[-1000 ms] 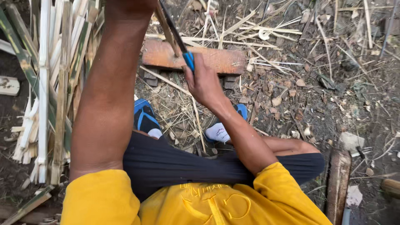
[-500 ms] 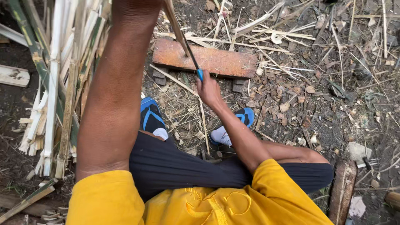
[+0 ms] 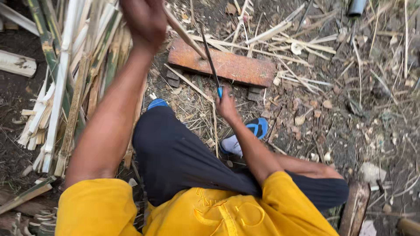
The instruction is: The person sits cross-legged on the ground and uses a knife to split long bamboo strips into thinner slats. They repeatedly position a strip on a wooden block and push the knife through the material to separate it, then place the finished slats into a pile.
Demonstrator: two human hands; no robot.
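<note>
**Knife on the strip, over the board**

Above the rust-red board [image 3: 223, 65], the strip [image 3: 186, 36] slants down toward the wood, a thin pale bamboo sliver. Left hand [image 3: 146, 19] is up high, fingers wrapped tight round its upper end. Right hand [image 3: 227, 105] sits lower, fingers closed round the blue-handled knife [image 3: 211, 65], the dark blade rising to meet the strip just over the board.

That strip looks light and springy, stiff along its length but likely to flex and split along the grain; edges could be sharp, so a grip high up, well clear of the blade, looks the safe hold. The knife is slim, best held by the handle only.

Outward now: a bundle of split canes [image 3: 65, 96], green and white, leans on the left. Blue sandals [image 3: 256, 129] peek out below the dark trousers [image 3: 175, 157]. Shavings and dry chips litter the ground [image 3: 350, 113] all round.
</note>
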